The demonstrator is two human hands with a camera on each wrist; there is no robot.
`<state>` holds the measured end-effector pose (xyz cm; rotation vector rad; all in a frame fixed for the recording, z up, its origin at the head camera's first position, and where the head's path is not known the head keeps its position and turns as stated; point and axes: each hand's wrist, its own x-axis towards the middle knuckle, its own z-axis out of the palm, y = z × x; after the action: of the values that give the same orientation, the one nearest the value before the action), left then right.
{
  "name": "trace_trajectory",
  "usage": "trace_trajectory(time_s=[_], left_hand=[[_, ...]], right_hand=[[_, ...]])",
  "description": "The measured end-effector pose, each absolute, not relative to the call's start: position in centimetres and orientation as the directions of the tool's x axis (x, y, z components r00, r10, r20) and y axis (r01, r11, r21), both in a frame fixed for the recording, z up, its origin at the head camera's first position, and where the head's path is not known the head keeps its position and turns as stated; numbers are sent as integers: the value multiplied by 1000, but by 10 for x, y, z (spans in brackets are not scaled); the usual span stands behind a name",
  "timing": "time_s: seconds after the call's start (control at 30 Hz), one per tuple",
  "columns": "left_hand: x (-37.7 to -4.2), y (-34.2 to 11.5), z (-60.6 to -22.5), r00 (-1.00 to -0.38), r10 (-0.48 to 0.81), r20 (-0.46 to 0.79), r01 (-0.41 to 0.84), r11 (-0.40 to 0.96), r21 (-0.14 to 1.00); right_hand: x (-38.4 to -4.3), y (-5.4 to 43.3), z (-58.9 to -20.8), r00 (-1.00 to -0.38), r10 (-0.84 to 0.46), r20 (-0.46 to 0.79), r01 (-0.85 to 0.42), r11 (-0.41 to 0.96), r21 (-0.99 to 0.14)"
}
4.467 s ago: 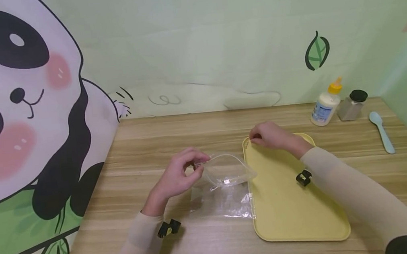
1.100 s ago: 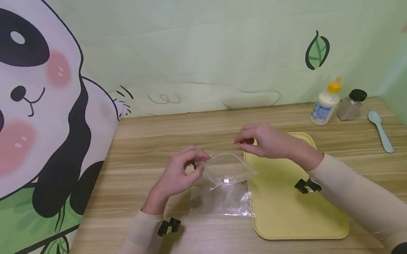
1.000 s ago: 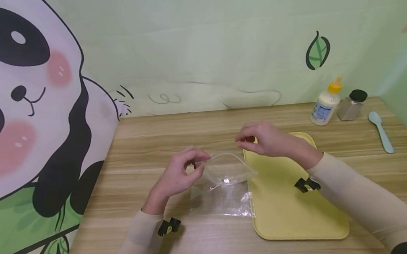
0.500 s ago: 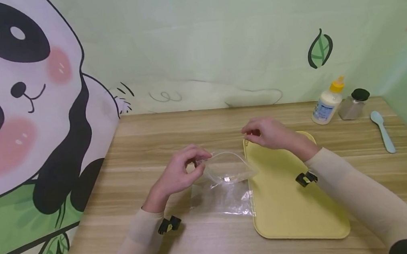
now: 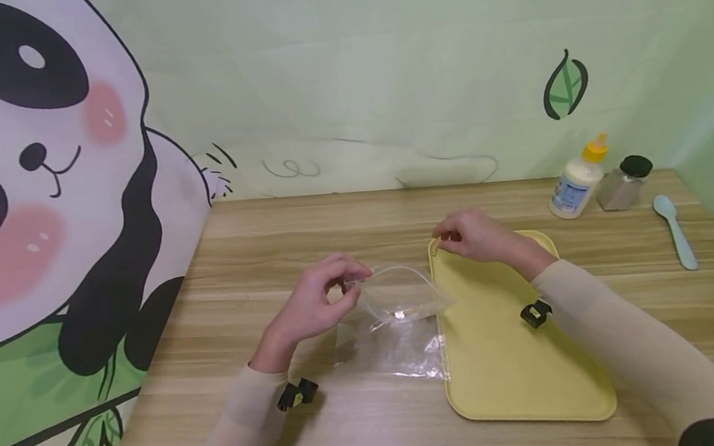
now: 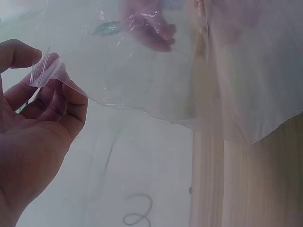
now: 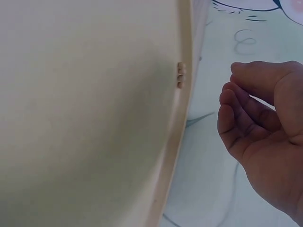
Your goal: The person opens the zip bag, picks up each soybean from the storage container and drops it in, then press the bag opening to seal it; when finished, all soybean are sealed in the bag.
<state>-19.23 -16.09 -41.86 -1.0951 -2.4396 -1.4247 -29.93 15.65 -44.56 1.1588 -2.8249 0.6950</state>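
The bag [image 5: 394, 351] is being pinched at its upper left edge by the left hand [image 5: 320, 300], and its mouth is being held parted. The tray's [image 5: 529, 364] left edge is being overlapped by the bag's right side. The right hand [image 5: 475, 234] is being held at the tray's far left corner, where small bits [image 5: 434, 250] are being seen just beside it; whether they are being touched cannot be told. Beyond the tray, a bottle [image 5: 576, 188] and a jar [image 5: 620, 190] are being borne upright by the table [image 5: 307, 231], a spoon [image 5: 677, 237] being seen lying to their right. A clip is being worn on each sleeve [image 5: 628, 334].
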Motion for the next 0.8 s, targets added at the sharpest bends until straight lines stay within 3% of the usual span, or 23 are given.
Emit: trace_trajectory(time_s=[0.8], left_hand=[[-192,-162,-419,-730,533,428,634,295,715]], right_hand=[[-314,152,-468,-736,-674,61,-648,675,-352]])
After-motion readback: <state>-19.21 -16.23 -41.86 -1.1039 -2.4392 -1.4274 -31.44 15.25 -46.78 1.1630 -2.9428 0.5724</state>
